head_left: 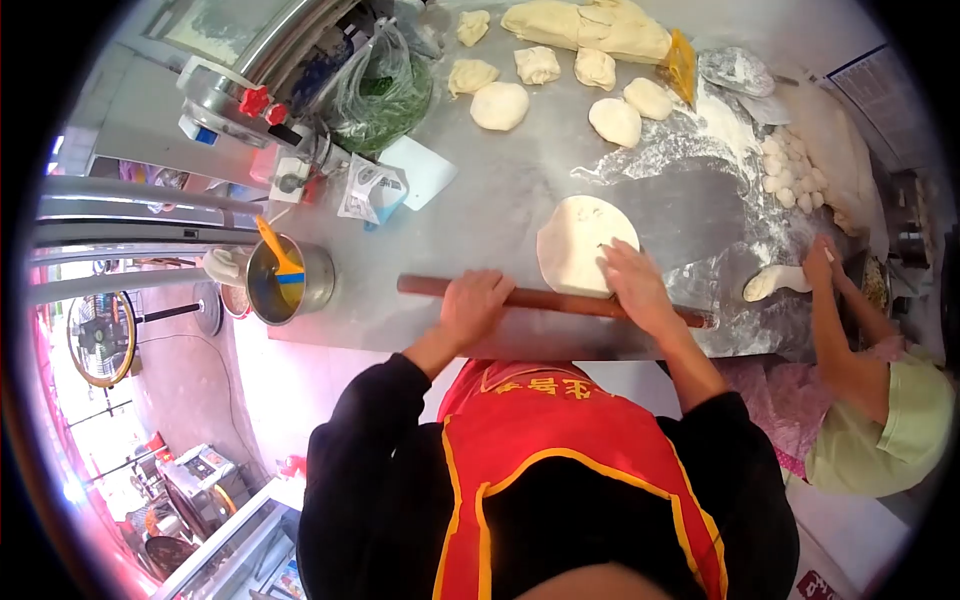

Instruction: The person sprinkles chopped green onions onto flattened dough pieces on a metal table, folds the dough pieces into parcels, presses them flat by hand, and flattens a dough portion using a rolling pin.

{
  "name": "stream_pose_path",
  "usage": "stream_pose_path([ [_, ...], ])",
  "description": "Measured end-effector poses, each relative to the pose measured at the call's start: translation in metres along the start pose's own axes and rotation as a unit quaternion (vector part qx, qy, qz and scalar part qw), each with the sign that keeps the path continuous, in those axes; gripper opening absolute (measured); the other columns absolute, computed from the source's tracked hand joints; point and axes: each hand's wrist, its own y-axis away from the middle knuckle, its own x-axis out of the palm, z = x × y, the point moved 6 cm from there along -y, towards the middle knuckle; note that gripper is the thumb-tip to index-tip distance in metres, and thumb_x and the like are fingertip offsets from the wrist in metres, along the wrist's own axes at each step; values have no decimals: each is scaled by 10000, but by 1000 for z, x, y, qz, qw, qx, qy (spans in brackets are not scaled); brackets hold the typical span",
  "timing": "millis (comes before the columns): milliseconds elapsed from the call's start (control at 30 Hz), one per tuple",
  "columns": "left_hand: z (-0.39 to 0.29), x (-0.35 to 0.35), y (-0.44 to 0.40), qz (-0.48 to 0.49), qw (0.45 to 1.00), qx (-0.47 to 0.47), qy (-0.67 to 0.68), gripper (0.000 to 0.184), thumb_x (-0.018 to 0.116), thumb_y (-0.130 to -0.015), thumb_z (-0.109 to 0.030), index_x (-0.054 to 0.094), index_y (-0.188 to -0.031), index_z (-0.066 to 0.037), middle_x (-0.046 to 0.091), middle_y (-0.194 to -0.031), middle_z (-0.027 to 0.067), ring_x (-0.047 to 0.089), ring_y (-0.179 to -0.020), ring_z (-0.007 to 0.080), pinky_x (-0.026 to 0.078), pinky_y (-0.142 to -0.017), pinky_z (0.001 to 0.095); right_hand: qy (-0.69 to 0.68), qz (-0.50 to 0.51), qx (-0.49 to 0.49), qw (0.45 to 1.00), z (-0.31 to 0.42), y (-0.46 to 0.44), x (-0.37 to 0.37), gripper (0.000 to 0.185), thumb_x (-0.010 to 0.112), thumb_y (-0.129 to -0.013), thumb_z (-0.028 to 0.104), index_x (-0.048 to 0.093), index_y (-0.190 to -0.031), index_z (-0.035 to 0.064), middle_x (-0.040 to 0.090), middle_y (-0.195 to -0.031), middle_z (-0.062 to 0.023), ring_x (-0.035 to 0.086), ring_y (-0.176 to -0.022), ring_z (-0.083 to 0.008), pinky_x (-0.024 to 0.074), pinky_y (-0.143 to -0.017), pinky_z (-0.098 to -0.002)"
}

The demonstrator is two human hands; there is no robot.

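Note:
A long brown rolling pin (560, 301) lies along the front edge of the metal table (490, 210). My left hand (477, 308) is closed over the pin left of its middle. A flat, round sheet of dough (583, 240) lies just beyond the pin, its near edge touching it. My right hand (637, 287) rests with fingers spread on the right edge of the dough, its palm close to the pin; whether the palm touches the pin is unclear.
Several dough pieces (500, 106) and a long dough mass (600, 30) lie at the back, near a yellow scraper (680, 68). A metal pot (290, 280) with a brush stands left. At right, a co-worker's hands (820, 262) hold a dough strip (775, 282) beside small dough balls (793, 175).

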Motion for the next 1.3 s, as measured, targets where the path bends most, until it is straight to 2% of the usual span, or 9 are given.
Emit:
stream_pose_path([
  [167,25,3,-36,-26,998,-48,1,324,622,-814,-228,586,-1104,-89,597,-1081,99,542,-1091,283,371,-990,427,128,-159,155,967,-16,98,0,500,533,-920,212,417,-1371,30,428,-1395,-187,376,-1311,-351,246,-1085,-537],
  [367,56,45,-82,17,989,-128,-68,626,539,-910,-392,371,-1410,-53,347,-1477,139,263,-1397,301,185,-1118,523,158,-227,203,939,-62,65,2,513,476,-948,259,379,-1403,42,394,-1431,-170,344,-1342,-324,187,-1100,-569],
  [633,103,47,-227,-147,979,-88,-115,656,478,-922,-463,376,-1406,-33,337,-1476,177,273,-1386,327,172,-1115,545,215,-235,216,923,-140,-48,-54,500,394,-991,300,336,-1440,86,331,-1490,-139,277,-1388,-316,183,-1114,-556],
  [833,69,69,-60,-25,988,-145,44,699,590,-874,-382,355,-1394,22,337,-1453,235,312,-1355,374,220,-1103,541,121,-77,272,952,-68,53,-2,552,516,-895,204,380,-1396,15,393,-1430,-211,357,-1331,-358,231,-1099,-501],
  [900,67,71,-52,-36,985,-143,85,637,621,-844,-358,449,-1314,36,436,-1350,256,368,-1301,410,247,-1096,532,194,-210,72,956,-60,73,3,470,543,-850,182,504,-1279,-3,537,-1280,-213,502,-1187,-377,351,-1009,-494],
  [967,68,74,-88,6,998,-50,-32,525,595,-861,-360,537,-1199,37,506,-1278,243,419,-1256,394,269,-1095,514,85,43,324,941,-54,15,-45,359,438,-925,241,562,-1156,-5,580,-1179,-228,544,-1099,-390,416,-911,-490],
  [1000,77,69,-107,-189,979,-73,33,532,563,-881,-388,533,-1216,25,482,-1324,232,406,-1282,362,262,-1101,510,176,-186,143,956,-91,19,-38,411,354,-981,283,538,-1227,10,556,-1256,-205,524,-1154,-370,409,-952,-453],
  [1133,70,54,-110,-123,979,-151,54,593,505,-888,-487,544,-1254,-23,411,-1427,168,286,-1386,284,126,-1158,474,292,-145,167,930,-110,11,-11,432,403,-990,249,446,-1362,32,464,-1394,-174,449,-1275,-329,363,-1031,-416],
  [1300,35,56,-7,-113,984,-136,-6,668,508,-889,-522,454,-1331,-25,359,-1460,160,261,-1397,287,96,-1161,493,146,-152,-23,977,-64,83,34,411,501,-953,269,497,-1284,26,534,-1269,-190,509,-1156,-362,405,-955,-448],
])
